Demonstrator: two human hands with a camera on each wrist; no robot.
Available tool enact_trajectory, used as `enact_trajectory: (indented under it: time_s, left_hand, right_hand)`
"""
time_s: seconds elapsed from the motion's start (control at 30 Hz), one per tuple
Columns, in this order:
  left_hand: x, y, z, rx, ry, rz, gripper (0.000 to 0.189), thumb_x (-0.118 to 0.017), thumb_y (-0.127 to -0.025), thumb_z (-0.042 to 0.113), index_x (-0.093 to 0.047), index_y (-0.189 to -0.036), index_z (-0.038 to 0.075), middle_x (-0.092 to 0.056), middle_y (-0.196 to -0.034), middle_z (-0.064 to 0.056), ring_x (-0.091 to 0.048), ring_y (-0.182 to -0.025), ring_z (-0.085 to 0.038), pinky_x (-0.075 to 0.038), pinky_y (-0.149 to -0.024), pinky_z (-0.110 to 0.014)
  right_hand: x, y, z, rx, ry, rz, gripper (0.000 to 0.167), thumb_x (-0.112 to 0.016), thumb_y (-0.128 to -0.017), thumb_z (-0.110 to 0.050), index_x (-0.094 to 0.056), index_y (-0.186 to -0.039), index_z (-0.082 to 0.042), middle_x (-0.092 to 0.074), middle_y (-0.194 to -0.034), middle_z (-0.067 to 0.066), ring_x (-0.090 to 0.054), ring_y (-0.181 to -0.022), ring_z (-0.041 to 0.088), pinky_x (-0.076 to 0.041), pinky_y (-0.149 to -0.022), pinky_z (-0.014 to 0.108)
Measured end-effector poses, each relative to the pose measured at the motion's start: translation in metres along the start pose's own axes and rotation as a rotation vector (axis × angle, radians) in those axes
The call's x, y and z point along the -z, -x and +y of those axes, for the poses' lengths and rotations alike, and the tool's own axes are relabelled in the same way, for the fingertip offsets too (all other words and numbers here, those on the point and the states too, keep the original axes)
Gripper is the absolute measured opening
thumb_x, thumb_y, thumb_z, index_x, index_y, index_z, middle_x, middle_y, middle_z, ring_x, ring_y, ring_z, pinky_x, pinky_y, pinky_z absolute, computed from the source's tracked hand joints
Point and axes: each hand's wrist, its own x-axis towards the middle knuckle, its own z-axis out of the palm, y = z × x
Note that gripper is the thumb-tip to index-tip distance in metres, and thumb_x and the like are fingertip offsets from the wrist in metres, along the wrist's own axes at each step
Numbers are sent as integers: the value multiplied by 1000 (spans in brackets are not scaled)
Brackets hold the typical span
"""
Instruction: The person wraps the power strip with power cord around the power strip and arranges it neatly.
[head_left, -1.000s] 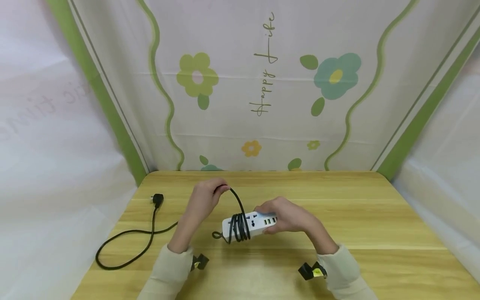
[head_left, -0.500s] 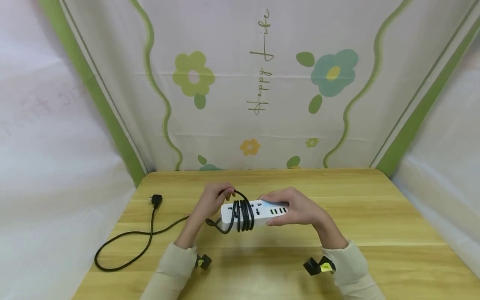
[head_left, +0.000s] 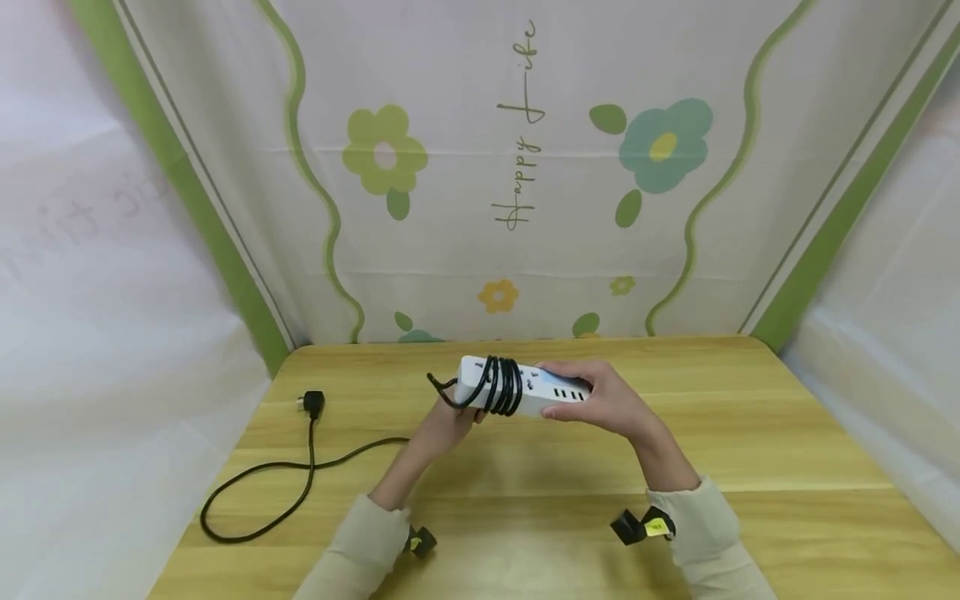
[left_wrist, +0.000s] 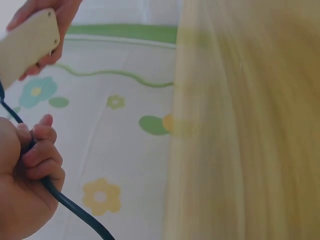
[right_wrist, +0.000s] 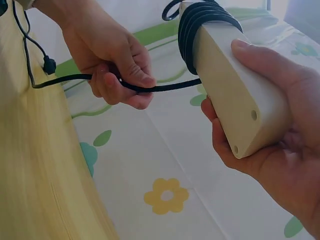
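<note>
A white power strip (head_left: pixel 536 392) with sockets and USB ports is held up above the table, tilted. My right hand (head_left: pixel 607 402) grips its USB end, thumb on the near side and fingers on the far side. Several turns of black power cord (head_left: pixel 504 387) wrap around the strip's other end, where a small loop sticks out. Below that end, my left hand (head_left: pixel 444 427) is partly hidden by the strip in the head view. In the right wrist view, the left hand (right_wrist: pixel 117 75) pinches the cord's free run between thumb and fingers, a little away from the strip.
The cord's tail lies in a loop on the wooden table (head_left: pixel 675 450) at the left, ending in a black plug (head_left: pixel 313 404). A flower-printed curtain (head_left: pixel 450 208) stands behind the table. White fabric walls (head_left: pixel 112 292) close in both sides.
My left hand has carried the cord from above the strip over its far side to underneath. The strip has risen and shifted slightly right in my right hand.
</note>
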Motion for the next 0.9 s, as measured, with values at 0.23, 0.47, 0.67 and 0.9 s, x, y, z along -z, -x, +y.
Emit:
enact_trajectory:
  time_s: [0.23,0.47,0.67,0.9]
  left_hand:
    - [-11,-4,15,136,20,-99,27,-31,-109,5,-57,-110,0,-52,-75,-7,-35,-59,-3,-33,-55,-19]
    - [-16,-4,30,237,96,-147,33,-29,-110,10,-56,-125,-1,-51,-72,-3,-43,-62,-7,-39,-57,-19]
    - [-19,0,40,240,47,-171,29,-31,-110,9,-54,-124,-2,-55,-73,-3,-47,-63,-8,-44,-61,-21]
    - [-18,5,50,195,-168,-186,25,-36,-109,15,-58,-107,4,-51,-67,5,-44,-58,-4,-43,-61,-21]
  right_hand:
    - [4,-1,0,-154,-43,121,56,-79,-83,-9,-60,-135,1,-65,-120,25,-59,-84,21,-53,-64,28]
    - [7,-4,7,-233,-43,232,58,-78,-87,-16,-57,-139,-3,-62,-127,24,-58,-91,25,-54,-66,29]
    - [11,-5,15,-247,43,330,63,-79,-87,-22,-54,-142,-5,-60,-136,21,-58,-91,25,-54,-64,27]
    - [15,-2,26,-213,262,489,62,-82,-84,-26,-59,-137,-2,-68,-119,25,-61,-80,24,-52,-59,25]
